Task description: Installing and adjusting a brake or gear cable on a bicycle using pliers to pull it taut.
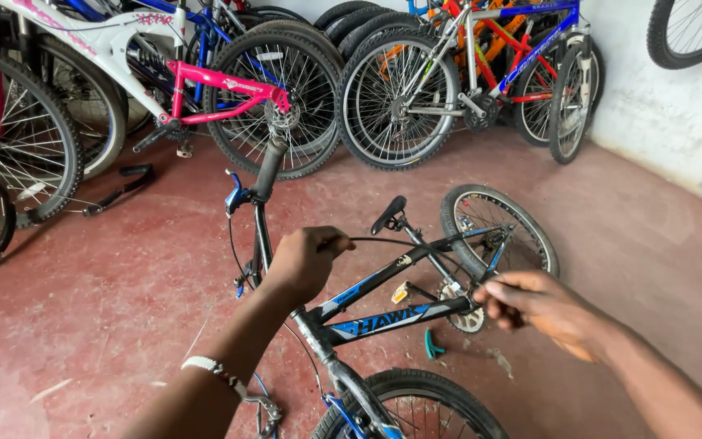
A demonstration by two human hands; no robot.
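At far left, pink and white bicycles (205, 81) lean in a row by the wall. In front of them the left hand (306, 260) has its grip clamped on a thin black cable (383, 241), just above the black and blue bicycle (383, 313) standing on the red floor (123, 284). Further right, past the black saddle (389, 214) and the rear wheel (497, 232), the right hand (534, 305) pinches its fingers together at the chainring (466, 315), though I cannot tell what they grip, and a small teal tool (432, 347) lies on the floor below.
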